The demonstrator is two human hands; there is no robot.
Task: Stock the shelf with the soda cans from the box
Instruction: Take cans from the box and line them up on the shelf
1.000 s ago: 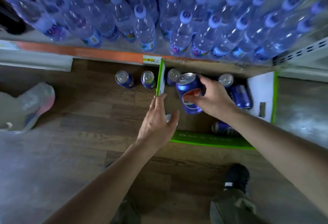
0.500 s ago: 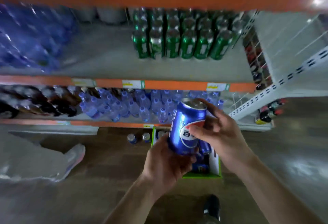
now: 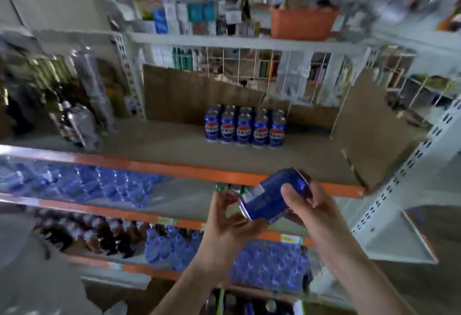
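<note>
Blue soda can (image 3: 272, 197) tilted, top end toward 1 o'clock, held in front of the orange shelf edge (image 3: 174, 166); right hand (image 3: 314, 205) grips its upper part with curled fingers, left hand (image 3: 229, 217) cups the lower end at 8 o'clock. Stocked blue cans (image 3: 244, 127) stand in rows on the shelf board at 12 o'clock, well apart from the held can. Box (image 3: 249, 304) sits at 6 o'clock on the floor, partly hidden.

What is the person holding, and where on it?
A blue soda can, tilted; the right hand grips its upper side, the left hand its lower end.
</note>
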